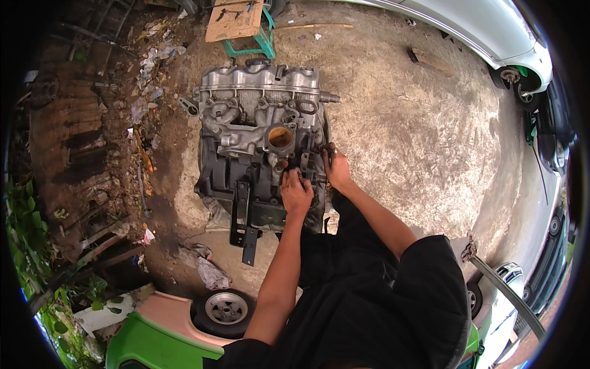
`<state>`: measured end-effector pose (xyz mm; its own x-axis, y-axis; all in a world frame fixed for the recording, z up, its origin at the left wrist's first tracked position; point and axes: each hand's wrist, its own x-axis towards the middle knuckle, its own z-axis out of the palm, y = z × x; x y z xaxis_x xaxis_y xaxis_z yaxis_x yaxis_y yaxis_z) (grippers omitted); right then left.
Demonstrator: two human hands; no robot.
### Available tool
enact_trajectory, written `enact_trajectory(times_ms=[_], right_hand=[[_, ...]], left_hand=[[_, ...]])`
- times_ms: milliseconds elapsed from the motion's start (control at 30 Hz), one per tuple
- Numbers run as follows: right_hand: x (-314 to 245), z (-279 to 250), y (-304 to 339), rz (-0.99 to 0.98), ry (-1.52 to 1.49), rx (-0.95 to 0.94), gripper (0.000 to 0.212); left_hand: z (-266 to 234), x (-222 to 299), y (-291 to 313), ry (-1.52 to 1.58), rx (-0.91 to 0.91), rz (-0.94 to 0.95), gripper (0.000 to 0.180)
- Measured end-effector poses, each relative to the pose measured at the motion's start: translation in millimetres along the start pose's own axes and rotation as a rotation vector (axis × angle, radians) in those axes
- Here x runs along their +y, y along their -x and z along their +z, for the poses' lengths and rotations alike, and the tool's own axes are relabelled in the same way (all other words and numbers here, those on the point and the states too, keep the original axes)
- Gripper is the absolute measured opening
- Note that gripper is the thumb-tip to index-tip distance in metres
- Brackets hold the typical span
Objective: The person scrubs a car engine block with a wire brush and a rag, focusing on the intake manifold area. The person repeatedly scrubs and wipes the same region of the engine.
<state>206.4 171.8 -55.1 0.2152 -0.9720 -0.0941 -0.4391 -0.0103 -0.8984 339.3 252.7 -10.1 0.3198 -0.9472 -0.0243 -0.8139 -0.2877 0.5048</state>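
Well, the engine [246,147] sits near the floor's [399,123] left edge. It looks mostly together: top cover [258,79] on, no pipe on the round mouth [281,139]. My left fingers [293,175] and right fingers [332,152] bend against it; I can't tell if they're pinching.

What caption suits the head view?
Left hand and right hand at the near right of a grey engine, patchy floor alongside.
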Motion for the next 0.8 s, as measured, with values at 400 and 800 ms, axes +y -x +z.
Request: enact_trajectory(times_ms=[400,800], right_hand=[[-5.0,11.9,-31.4,-0.038,0.083,0.07,0.016],[-0.9,4.5,-44.2,-0.054,0.115,0.016,0.015]], left_hand=[[6.4,-1.8,1.0,0.073,0.151,0.08,0.027],[5.4,-3.1,2.2,0.043,0.099,0.052,0.027]])
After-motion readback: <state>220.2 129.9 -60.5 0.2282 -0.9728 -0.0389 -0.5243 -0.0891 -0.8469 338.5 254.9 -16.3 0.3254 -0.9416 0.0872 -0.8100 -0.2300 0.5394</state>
